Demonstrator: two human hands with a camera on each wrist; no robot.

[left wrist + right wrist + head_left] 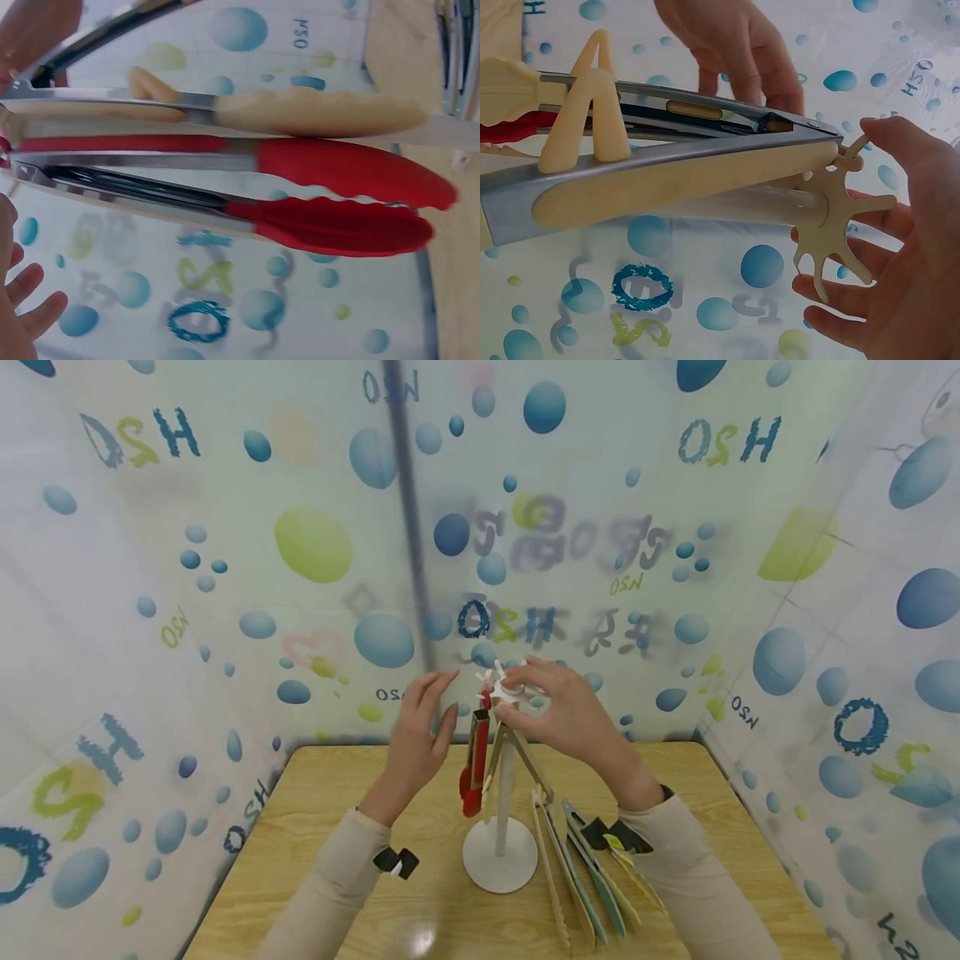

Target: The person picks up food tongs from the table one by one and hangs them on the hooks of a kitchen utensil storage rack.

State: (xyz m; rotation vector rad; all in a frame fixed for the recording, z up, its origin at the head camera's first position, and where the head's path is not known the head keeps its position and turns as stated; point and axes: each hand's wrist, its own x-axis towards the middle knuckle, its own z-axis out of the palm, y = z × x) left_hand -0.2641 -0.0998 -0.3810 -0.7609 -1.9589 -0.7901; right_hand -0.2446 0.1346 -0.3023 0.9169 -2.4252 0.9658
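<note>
A white utensil stand [504, 793] on a round base carries a head of curved hooks [829, 225]. My right hand [573, 710] holds this head, thumb on one hook and the other fingers behind. From that hook hang cream-tipped tongs [315, 112] with metal arms, spread apart. Red-tipped tongs [476, 768] hang beside them on the left. My left hand [420, 739] is just left of the red tongs, holding nothing, its fingers extended and spread from the thumb.
Several more tongs lie on the wooden table [337, 860] right of the base, among them cream tongs [553, 885] and grey-green tongs [600, 885]. They lie below my right forearm. A patterned curtain [225, 693] surrounds the table at back and sides.
</note>
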